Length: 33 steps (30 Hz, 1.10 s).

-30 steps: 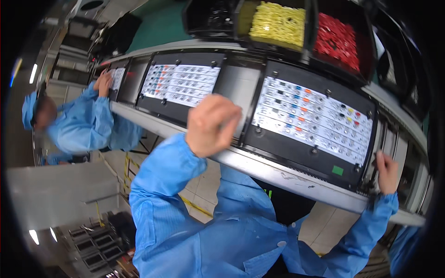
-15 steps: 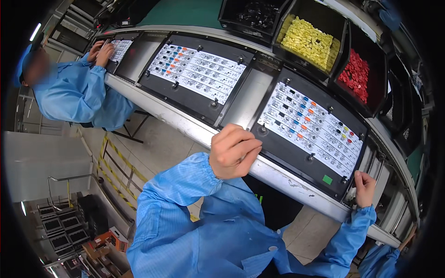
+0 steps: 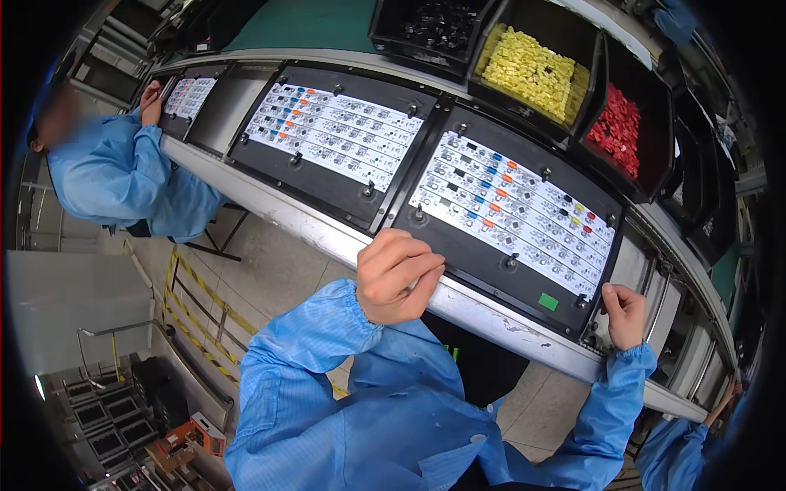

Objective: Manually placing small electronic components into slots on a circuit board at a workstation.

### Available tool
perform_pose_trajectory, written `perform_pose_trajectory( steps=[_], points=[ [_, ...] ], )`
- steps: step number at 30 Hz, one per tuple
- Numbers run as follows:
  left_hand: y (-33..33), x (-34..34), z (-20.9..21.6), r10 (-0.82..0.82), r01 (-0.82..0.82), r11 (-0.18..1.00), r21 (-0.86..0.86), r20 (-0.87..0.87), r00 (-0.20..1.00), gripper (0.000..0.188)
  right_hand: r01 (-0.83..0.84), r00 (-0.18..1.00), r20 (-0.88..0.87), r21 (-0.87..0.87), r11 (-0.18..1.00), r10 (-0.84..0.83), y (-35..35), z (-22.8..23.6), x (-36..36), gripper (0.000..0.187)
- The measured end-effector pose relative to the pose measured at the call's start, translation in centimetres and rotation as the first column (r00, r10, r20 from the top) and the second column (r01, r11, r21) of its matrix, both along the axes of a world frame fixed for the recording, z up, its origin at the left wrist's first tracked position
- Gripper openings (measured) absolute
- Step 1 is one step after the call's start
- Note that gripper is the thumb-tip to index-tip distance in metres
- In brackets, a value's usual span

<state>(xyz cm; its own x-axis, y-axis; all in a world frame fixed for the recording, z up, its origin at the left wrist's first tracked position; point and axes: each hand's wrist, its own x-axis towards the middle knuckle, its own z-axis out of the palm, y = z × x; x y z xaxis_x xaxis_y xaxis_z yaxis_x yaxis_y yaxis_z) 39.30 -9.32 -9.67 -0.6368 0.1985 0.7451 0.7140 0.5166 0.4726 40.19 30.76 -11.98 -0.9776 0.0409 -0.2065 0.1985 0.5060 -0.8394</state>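
A black fixture (image 3: 463, 241) lies in front of me on the metal conveyor, holding white circuit board strips (image 3: 524, 217) with rows of blue, orange and black parts. At their right end sit a few yellow, red and black parts. My left hand (image 3: 397, 277) is over the conveyor's front edge by the fixture's near left corner, fingers curled into a pinch; whatever they may hold is hidden. Beside the fixture's right edge is my right hand (image 3: 625, 317), fingers folded in and thumb close to the frame; its grip is not visible. A green sticker (image 3: 548, 302) marks the fixture's near right corner.
A second fixture (image 3: 327, 143) adjoins on the left. Behind stand bins of yellow parts (image 3: 536, 69), red parts (image 3: 616, 131) and black parts (image 3: 442, 24). A co-worker (image 3: 123, 176) sits far left by another fixture (image 3: 188, 98). A blue sleeve (image 3: 675, 450) shows at lower right.
The fixture before me has slid left against its neighbour, closing the gap between them. Both my hands have shifted slightly left. The co-worker's hand has drawn back from the far fixture.
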Motion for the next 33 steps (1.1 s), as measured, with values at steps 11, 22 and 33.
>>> perform_pose_trajectory(
  steps=[11, 22, 33],
  points=[
    [-0.8, 1.4, -0.6, 0.015, -0.004, 0.97, -0.244, 0.043, 0.999, 0.017, -0.115, 0.989, -0.074, 0.12, 0.986, 0.125, -0.4, -1.5, -1.9, 0.03],
    [-0.9, 0.6, -0.9, -0.042, 0.067, 0.979, -0.193, 0.13, 0.991, 0.013, -0.036, 0.996, -0.07, 0.219, 0.975, 0.052, 0.5, 0.8, -1.4, 0.039],
    [0.0, 0.0, -0.3, -0.064, 0.074, 0.995, -0.066, 0.144, 0.987, 0.02, 0.021, 0.827, -0.559, 0.124, 0.992, 0.052, -3.1, 9.3, -6.4, 0.016]
  ],
)
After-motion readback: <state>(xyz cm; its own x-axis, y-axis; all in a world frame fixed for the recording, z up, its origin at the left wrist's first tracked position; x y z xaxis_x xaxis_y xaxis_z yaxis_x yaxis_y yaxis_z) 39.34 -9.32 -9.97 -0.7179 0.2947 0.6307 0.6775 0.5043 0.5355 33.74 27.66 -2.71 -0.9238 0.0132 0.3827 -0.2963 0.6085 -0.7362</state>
